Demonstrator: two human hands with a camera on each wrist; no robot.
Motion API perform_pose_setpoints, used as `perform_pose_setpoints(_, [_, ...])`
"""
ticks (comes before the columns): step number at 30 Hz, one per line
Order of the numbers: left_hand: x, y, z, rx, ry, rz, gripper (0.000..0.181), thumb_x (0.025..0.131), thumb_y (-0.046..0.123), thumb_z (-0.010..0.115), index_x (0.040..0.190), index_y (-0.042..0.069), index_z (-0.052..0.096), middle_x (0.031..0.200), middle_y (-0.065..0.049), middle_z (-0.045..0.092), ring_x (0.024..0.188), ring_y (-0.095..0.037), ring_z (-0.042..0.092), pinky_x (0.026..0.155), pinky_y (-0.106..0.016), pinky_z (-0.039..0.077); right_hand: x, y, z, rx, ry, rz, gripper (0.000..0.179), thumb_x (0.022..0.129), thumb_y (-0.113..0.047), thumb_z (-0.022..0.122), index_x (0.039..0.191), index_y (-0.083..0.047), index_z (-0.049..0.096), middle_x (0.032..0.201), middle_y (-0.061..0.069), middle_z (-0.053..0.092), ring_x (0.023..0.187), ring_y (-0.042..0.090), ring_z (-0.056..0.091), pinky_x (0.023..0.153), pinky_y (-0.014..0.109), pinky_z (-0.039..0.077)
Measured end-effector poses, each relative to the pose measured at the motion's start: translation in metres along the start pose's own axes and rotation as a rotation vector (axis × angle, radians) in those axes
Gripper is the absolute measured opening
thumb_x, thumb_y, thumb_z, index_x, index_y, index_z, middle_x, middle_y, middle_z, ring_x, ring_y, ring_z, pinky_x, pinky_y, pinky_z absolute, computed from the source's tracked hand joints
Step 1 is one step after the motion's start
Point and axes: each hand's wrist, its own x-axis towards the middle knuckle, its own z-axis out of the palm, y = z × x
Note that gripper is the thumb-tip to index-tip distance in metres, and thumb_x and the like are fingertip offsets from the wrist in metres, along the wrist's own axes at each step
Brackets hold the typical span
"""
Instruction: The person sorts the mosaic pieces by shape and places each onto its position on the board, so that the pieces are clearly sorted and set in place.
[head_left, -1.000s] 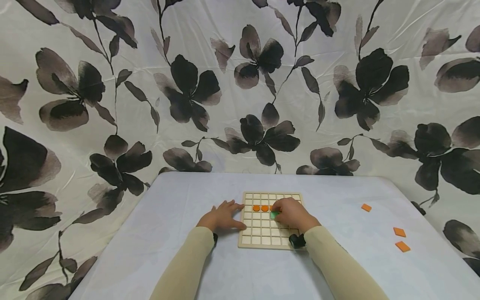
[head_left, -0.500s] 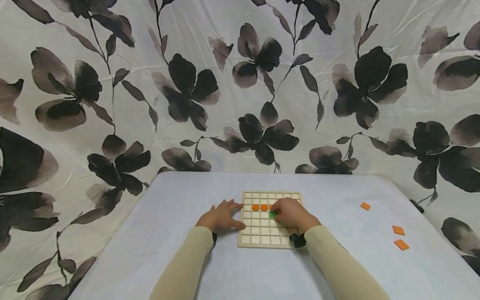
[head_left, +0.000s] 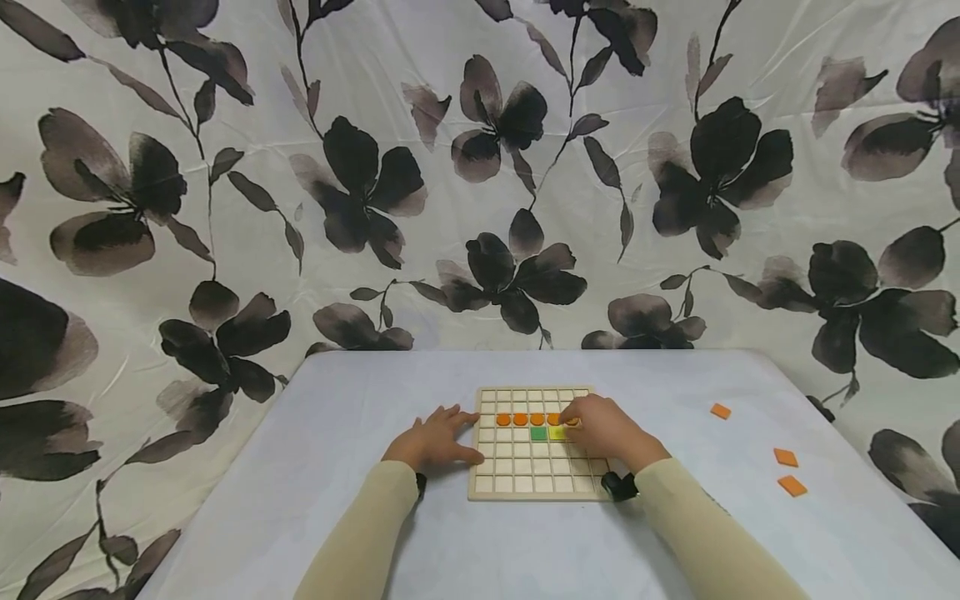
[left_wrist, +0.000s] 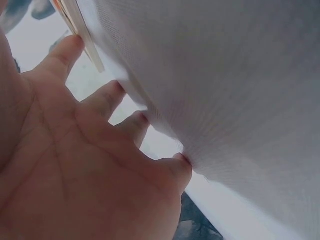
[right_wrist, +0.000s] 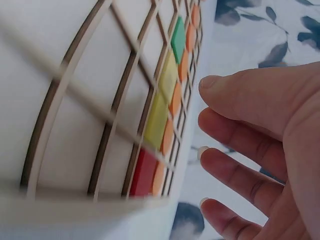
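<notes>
A pale wooden grid board (head_left: 504,467) lies on the table. Across one of its upper rows runs a line of orange round pieces (head_left: 521,419). In the row below sit a green square tile (head_left: 538,434), yellow tiles (right_wrist: 156,121) and, in the right wrist view, a red tile (right_wrist: 143,172). My right hand (head_left: 603,429) hovers over the right end of these rows, its fingers loosely bent with nothing visible between them. My left hand (head_left: 432,439) has its fingers and thumb spread, tips against the board's left edge.
Off to the right on the white tablecloth (head_left: 675,533) lie three orange square tiles, one of them farther back (head_left: 720,412) and two nearer (head_left: 792,486). A floral cloth (head_left: 360,275) hangs behind the table.
My right hand has shifted right along the row, uncovering the green tile, a yellow tile and more orange round pieces. My left hand stays at the board's edge. The head view has turned slightly.
</notes>
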Motion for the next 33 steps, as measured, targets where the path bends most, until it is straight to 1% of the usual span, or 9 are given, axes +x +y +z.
perform_pose_setpoints(4, [0.003, -0.001, 0.001, 0.007, 0.007, 0.005, 0.084, 0.075, 0.062, 0.072, 0.146, 0.028, 0.044, 0.159, -0.008, 0.030, 0.149, -0.035, 0.021, 0.114, -0.068, 0.016, -0.006, 0.014, -0.006, -0.009, 0.002, 0.047, 0.020, 0.088, -0.015, 0.070, 0.108, -0.012, 0.075, 0.113, 0.003, 0.070, 0.116, 0.028, 0.060, 0.103, 0.048, 0.045])
perform_pose_setpoints(10, [0.007, -0.002, 0.003, 0.002, 0.004, 0.005, 0.085, 0.074, 0.063, 0.072, 0.146, 0.027, 0.044, 0.159, -0.009, 0.030, 0.148, -0.037, 0.021, 0.113, -0.070, 0.017, -0.020, 0.036, -0.015, -0.051, 0.002, 0.058, 0.021, 0.087, -0.016, 0.072, 0.107, -0.013, 0.075, 0.112, 0.003, 0.070, 0.113, 0.029, 0.061, 0.101, 0.050, 0.046])
perform_pose_setpoints(15, [0.007, -0.002, 0.002, 0.006, 0.003, 0.004, 0.085, 0.074, 0.063, 0.072, 0.146, 0.027, 0.044, 0.159, -0.009, 0.030, 0.148, -0.038, 0.020, 0.113, -0.070, 0.017, -0.033, 0.054, -0.020, -0.061, -0.013, 0.108, 0.022, 0.086, -0.017, 0.073, 0.108, -0.015, 0.074, 0.113, 0.003, 0.069, 0.115, 0.030, 0.059, 0.102, 0.052, 0.046])
perform_pose_setpoints(18, [0.006, 0.000, 0.002, 0.006, 0.001, 0.001, 0.085, 0.074, 0.063, 0.072, 0.146, 0.028, 0.043, 0.159, -0.009, 0.030, 0.148, -0.038, 0.020, 0.113, -0.070, 0.016, -0.042, 0.064, -0.023, -0.060, -0.012, 0.125, 0.022, 0.086, -0.016, 0.073, 0.108, -0.014, 0.073, 0.113, 0.004, 0.069, 0.115, 0.031, 0.059, 0.101, 0.053, 0.046])
perform_pose_setpoints(31, [0.003, 0.001, 0.001, 0.005, 0.006, 0.007, 0.085, 0.074, 0.062, 0.072, 0.146, 0.025, 0.044, 0.158, -0.010, 0.031, 0.148, -0.039, 0.021, 0.112, -0.071, 0.017, -0.077, 0.092, -0.041, -0.063, 0.000, 0.137, 0.022, 0.086, -0.014, 0.072, 0.107, -0.012, 0.073, 0.112, 0.007, 0.068, 0.113, 0.034, 0.060, 0.097, 0.052, 0.048])
perform_pose_setpoints(33, [0.004, 0.001, 0.001, 0.003, 0.006, 0.009, 0.085, 0.074, 0.062, 0.072, 0.146, 0.026, 0.044, 0.158, -0.010, 0.031, 0.148, -0.039, 0.021, 0.112, -0.071, 0.017, -0.083, 0.097, -0.043, -0.073, 0.008, 0.119, 0.021, 0.085, -0.013, 0.072, 0.106, -0.011, 0.072, 0.110, 0.007, 0.069, 0.111, 0.034, 0.061, 0.095, 0.051, 0.050])
